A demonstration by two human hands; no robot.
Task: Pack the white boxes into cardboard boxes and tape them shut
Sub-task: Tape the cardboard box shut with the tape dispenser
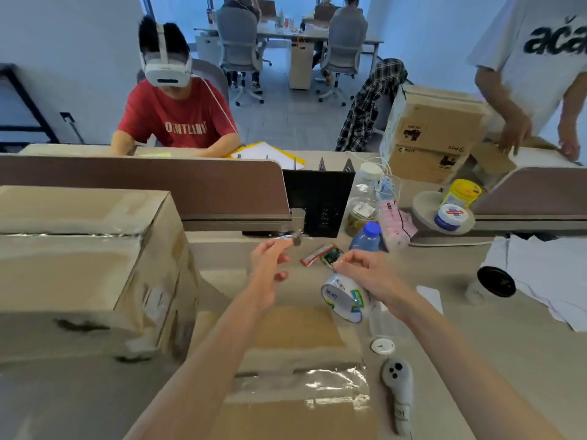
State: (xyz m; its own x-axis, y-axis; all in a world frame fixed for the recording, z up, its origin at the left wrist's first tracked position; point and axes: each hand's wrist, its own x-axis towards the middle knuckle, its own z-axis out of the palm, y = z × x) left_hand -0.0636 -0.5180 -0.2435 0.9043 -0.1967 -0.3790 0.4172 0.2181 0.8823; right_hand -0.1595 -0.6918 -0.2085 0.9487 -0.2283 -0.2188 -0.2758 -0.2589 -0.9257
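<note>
Big taped carton sits left on the desk, parked aside imo. Smaller carton lies under our forearms, seam part-taped; white boxes not visible, prob inside. Our right hand has its fingers grasping the tape roll above it. Left hand, raised, pinches what looks like the tape end, for pulling a strip.

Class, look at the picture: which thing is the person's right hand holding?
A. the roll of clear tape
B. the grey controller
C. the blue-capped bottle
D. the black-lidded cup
A: the right hand grips the roll of clear tape, held above the cardboard box.
</note>
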